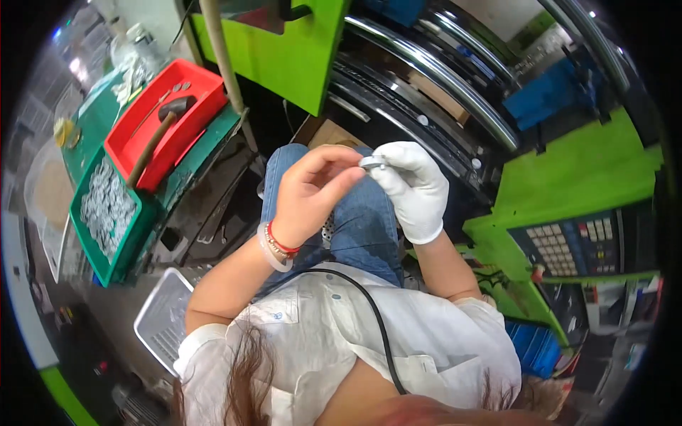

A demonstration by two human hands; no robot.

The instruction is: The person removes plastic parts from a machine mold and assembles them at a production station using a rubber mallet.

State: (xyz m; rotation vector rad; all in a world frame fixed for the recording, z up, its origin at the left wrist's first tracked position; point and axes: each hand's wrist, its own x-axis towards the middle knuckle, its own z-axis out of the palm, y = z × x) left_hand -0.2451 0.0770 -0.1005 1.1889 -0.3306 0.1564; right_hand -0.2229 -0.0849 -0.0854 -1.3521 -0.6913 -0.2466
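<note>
A small round grey metal part [371, 162] is held above my lap between both hands. My left hand [312, 188] is bare, with bracelets at the wrist; its thumb and fingertips pinch the part's left side. On my right hand [414, 188] is a white glove, and its thumb and forefinger grip the part's right side. To the left, a green tray [106, 266] is filled with many small grey metal pieces [106, 206]. Behind it stands a red tray [131, 138] with a hammer [160, 131] laid across it and a few small round pieces inside.
The trays sit on a green-topped table [213, 142] at my left. Ahead is a machine with shiny metal bars [440, 67] and a bright green door panel [298, 60]. A keypad panel [561, 248] is at right. A white plastic basket [160, 319] stands low at left.
</note>
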